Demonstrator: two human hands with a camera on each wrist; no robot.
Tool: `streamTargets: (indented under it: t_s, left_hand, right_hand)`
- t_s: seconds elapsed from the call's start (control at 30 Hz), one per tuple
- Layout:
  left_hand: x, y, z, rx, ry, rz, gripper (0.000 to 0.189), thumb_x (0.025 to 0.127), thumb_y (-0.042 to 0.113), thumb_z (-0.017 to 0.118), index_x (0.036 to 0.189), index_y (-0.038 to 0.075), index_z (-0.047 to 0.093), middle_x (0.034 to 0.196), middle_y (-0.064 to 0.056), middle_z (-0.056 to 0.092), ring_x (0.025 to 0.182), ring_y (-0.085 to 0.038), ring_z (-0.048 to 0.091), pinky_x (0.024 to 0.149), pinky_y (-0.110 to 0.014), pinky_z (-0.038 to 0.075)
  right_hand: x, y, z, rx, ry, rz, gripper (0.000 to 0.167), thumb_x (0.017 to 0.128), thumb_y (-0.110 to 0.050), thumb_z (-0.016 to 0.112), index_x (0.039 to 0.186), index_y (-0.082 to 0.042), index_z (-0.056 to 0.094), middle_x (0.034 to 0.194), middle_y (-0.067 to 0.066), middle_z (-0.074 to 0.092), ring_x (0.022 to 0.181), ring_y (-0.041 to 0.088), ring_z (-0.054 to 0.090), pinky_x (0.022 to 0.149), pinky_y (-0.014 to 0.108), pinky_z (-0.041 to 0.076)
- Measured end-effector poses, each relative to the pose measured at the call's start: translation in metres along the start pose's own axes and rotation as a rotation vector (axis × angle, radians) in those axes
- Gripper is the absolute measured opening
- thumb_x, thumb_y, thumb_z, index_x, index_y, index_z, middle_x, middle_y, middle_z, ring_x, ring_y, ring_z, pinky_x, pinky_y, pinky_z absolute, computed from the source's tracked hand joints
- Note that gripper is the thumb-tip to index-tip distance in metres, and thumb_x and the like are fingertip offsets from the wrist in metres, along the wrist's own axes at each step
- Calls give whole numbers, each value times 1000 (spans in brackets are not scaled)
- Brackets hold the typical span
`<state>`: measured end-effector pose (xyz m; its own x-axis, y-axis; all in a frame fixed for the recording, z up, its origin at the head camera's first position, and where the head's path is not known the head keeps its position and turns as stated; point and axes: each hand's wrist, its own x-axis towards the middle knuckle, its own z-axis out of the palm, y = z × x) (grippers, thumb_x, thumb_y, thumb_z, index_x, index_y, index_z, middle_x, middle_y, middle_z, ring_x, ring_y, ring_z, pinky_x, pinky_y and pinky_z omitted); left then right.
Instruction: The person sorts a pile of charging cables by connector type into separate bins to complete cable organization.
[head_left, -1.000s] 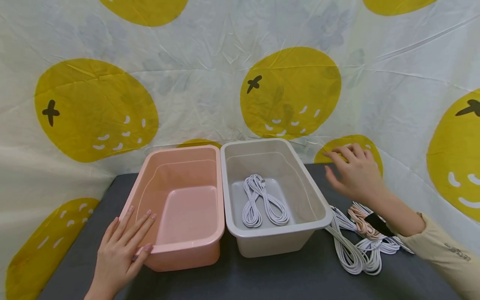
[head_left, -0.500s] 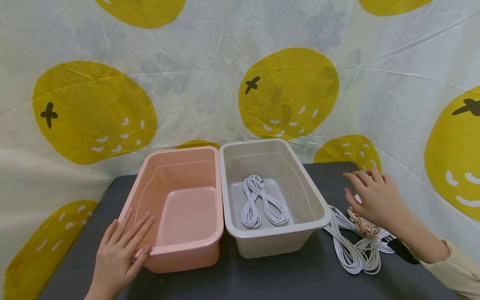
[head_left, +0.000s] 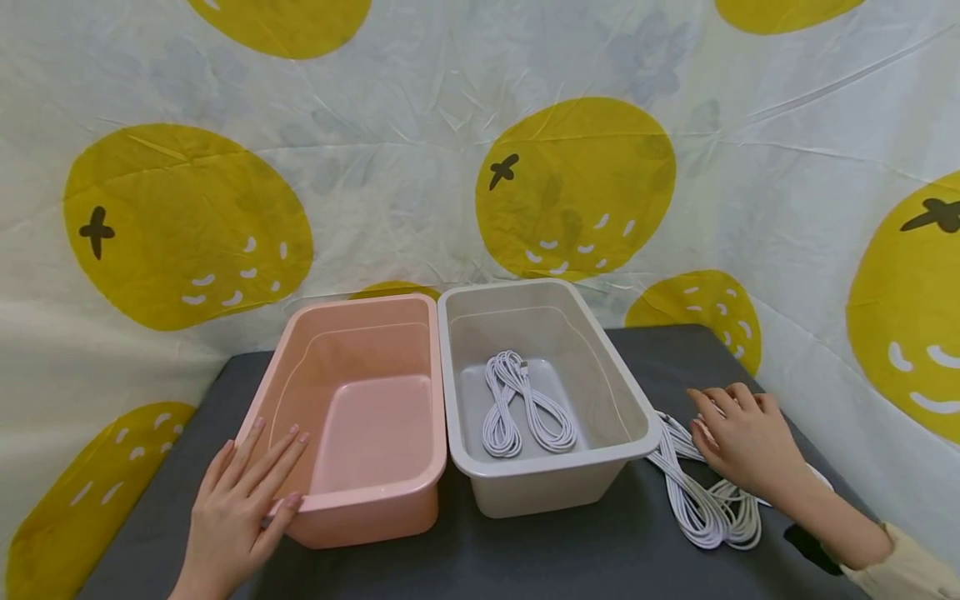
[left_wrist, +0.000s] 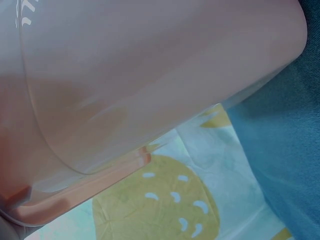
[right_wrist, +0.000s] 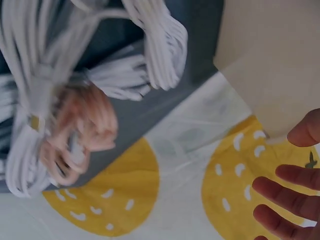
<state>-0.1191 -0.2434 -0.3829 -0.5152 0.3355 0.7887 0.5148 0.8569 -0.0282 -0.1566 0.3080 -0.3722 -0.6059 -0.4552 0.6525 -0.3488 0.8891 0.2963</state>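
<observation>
My left hand (head_left: 238, 508) rests with straight fingers on the front left rim of a pink plastic bin (head_left: 375, 497). The left wrist view shows mostly that bin's wall (left_wrist: 150, 75). Beside it stands a light grey bin (head_left: 555, 463), with a coiled white cable (head_left: 504, 437) lying inside. To the right of the grey bin, my right hand (head_left: 750, 446) is over a pile of coiled white cables (head_left: 697, 508), fingers loosely bent. A peach cable coil (right_wrist: 97, 120) sits among them, hidden by the hand in the head view. Nothing shows between the right fingers (right_wrist: 285, 192).
A dark table (head_left: 525, 558) carries the bins and cables. Behind it hangs a white cloth (head_left: 405, 200) printed with large yellow fruit. The two bins stand side by side, rims almost touching. A beige panel-like surface (right_wrist: 270, 55) fills the right wrist view's upper right.
From beyond the grey bin's right side, my right hand has moved right and then down over the cable pile. My left hand stays on the pink rim.
</observation>
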Motion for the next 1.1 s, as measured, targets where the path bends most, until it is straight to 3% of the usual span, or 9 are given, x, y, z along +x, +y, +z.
streamTargets:
  t_s: [0.2,0.57,0.8,1.1]
  left_hand:
    - [0,0,-1,5,0,3,54,91,52,30,123,18,56,134,7,48,132,-25,34,113,-36,10]
    - [0,0,0,0,13,6,53,91,52,31,122,17,56,133,7,48,131,-25,34,113,-36,11]
    - [-1,0,0,-3,12,9,53,91,52,31,122,17,56,133,7,48,131,-25,34,113,-36,10]
    - [-1,0,1,-12,22,9,53,90,51,32,122,17,57,132,7,49,131,-24,35,113,-36,11]
  right_hand:
    - [-16,-11,11,-20,-78,10,75,91,-47,5,96,2,62,83,16,61,75,34,51,60,51,39]
    - [-47,-26,34,19,-97,-32,76,92,-48,5,91,0,64,83,14,61,80,33,51,61,52,36]
    - [-55,-31,43,12,-65,-52,72,93,-44,8,89,2,63,77,13,60,79,35,52,60,49,35]
    - [-63,-32,47,15,-121,-29,78,91,-51,3,93,-1,64,74,10,59,77,33,49,58,46,33]
